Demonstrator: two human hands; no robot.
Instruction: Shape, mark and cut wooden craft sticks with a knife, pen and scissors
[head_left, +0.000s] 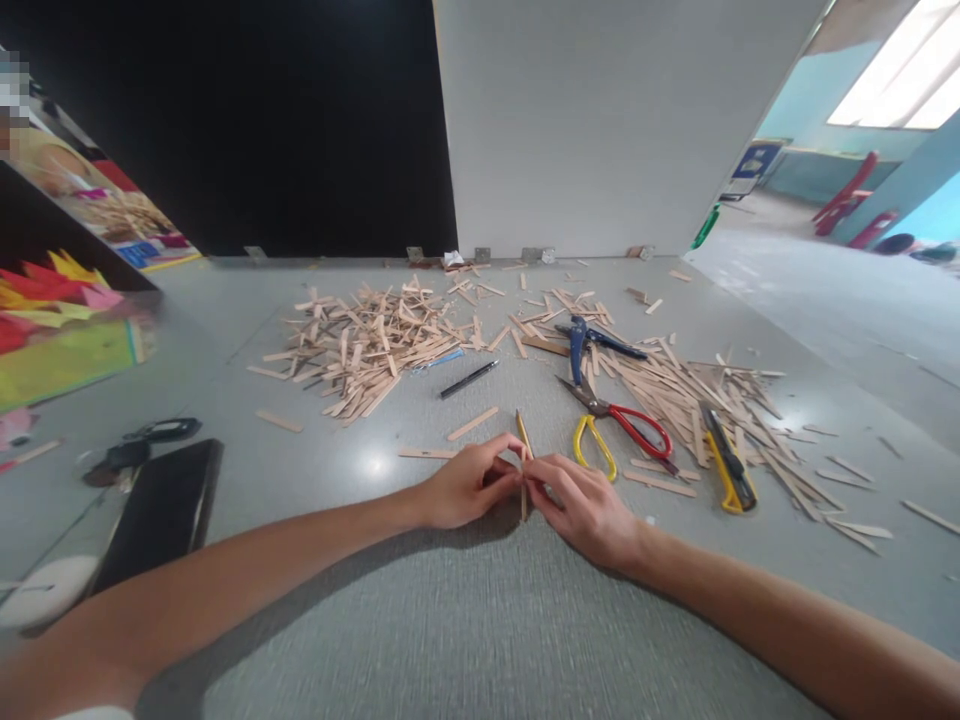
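Observation:
My left hand (469, 485) and my right hand (581, 505) meet at the middle of the grey table (465, 620). Both pinch the same thin wooden stick (523, 440), which points away from me, its far end past my fingertips. Just right of my right hand lie scissors (622, 430) with one yellow and one red handle. A yellow utility knife (726, 462) lies further right. A black pen (469, 379) lies beyond my hands.
Two heaps of wooden sticks lie ahead: one at left centre (367, 345), one at right (697, 395). Blue-handled pliers (589, 340) rest between them. A black phone (161, 510) and keys (139, 445) sit at left, coloured paper (52, 320) beyond. A white board (592, 120) stands behind.

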